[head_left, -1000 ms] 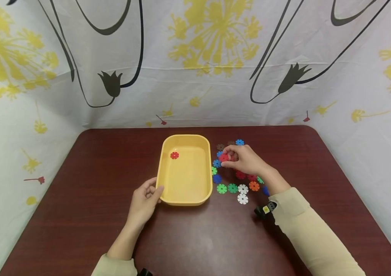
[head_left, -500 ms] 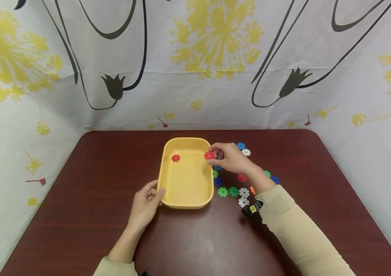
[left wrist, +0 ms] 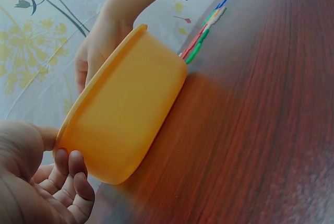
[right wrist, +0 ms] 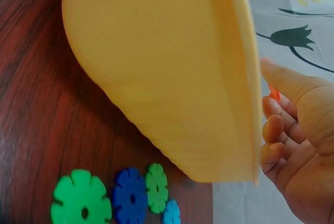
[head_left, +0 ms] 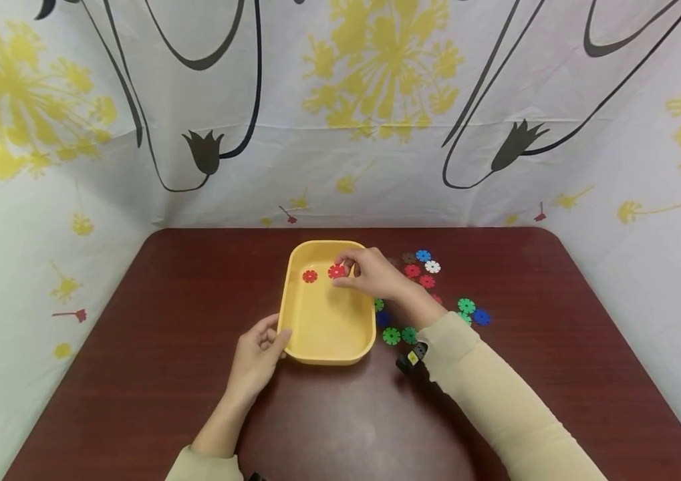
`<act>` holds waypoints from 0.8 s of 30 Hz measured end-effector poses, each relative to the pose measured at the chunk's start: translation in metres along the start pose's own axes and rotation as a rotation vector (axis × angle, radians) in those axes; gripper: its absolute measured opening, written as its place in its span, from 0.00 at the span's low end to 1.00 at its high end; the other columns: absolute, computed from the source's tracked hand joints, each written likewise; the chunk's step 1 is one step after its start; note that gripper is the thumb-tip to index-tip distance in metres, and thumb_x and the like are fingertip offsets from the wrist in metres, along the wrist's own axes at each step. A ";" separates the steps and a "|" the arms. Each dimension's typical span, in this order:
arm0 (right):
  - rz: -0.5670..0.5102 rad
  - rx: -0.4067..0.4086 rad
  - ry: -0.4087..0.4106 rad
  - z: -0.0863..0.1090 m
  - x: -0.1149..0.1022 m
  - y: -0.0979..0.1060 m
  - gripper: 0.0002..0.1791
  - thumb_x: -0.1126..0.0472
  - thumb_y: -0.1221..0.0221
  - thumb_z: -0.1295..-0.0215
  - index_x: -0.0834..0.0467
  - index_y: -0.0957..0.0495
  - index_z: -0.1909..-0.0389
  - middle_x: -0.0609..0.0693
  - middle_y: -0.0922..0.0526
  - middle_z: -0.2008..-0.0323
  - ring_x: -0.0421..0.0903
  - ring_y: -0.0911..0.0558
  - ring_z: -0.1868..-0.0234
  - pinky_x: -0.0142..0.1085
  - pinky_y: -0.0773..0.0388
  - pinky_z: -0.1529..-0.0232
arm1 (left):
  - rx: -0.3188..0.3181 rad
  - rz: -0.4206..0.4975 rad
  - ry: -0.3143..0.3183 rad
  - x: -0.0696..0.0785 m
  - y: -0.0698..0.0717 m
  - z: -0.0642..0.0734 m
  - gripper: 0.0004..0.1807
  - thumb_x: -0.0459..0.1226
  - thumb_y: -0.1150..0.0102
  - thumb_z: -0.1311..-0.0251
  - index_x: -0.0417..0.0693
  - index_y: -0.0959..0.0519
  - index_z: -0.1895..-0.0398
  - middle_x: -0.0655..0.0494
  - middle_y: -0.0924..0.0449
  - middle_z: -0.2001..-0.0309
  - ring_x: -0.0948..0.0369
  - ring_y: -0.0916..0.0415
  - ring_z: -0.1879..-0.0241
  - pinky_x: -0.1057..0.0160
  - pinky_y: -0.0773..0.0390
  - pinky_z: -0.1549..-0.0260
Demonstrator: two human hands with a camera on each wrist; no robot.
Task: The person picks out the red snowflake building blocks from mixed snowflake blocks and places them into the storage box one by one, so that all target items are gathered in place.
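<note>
A yellow plastic tray (head_left: 325,334) with raised walls stands on the dark table. My left hand (head_left: 258,357) grips its left rim near the front corner, thumb over the edge and fingers against the outer wall (left wrist: 122,109). Over the tray's right side, my right hand (head_left: 370,270) pinches a red notched plastic disc (head_left: 336,271) between thumb and fingertips. In the right wrist view only a sliver of this disc (right wrist: 274,93) shows beside the fingers. Another red notched disc (head_left: 310,276) lies inside the tray, towards the back left.
Loose notched discs lie right of the tray: green (head_left: 391,335), dark blue (head_left: 481,316), red (head_left: 412,270), white (head_left: 432,266), light blue (head_left: 423,255) and brown (head_left: 409,257). My right forearm hides some. A patterned cloth (head_left: 340,160) hangs behind the table (head_left: 196,287).
My right hand has moved left from above the loose discs to over the tray, carrying the red disc. My left hand stays on the tray's rim.
</note>
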State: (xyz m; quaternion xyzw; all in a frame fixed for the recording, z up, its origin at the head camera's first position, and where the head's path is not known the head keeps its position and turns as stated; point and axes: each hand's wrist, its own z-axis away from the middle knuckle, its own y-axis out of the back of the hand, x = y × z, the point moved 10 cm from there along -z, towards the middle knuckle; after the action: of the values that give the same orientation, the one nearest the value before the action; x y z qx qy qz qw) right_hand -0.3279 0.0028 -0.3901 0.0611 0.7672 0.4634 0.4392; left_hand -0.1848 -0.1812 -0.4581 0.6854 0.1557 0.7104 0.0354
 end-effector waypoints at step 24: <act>0.023 -0.086 -0.002 -0.029 -0.005 -0.039 0.18 0.58 0.28 0.38 0.63 0.19 0.53 0.47 0.19 0.71 0.44 0.22 0.70 0.34 0.22 0.66 | -0.006 -0.007 0.012 0.000 -0.001 0.000 0.26 0.38 0.37 0.31 0.35 0.27 0.34 0.52 0.21 0.74 0.55 0.22 0.75 0.69 0.22 0.73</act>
State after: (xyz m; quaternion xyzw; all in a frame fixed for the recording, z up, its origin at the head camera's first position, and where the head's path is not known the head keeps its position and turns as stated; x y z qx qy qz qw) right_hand -0.3344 -0.0408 -0.4118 0.0516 0.7454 0.5009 0.4368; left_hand -0.1850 -0.1805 -0.4586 0.6805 0.1562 0.7149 0.0390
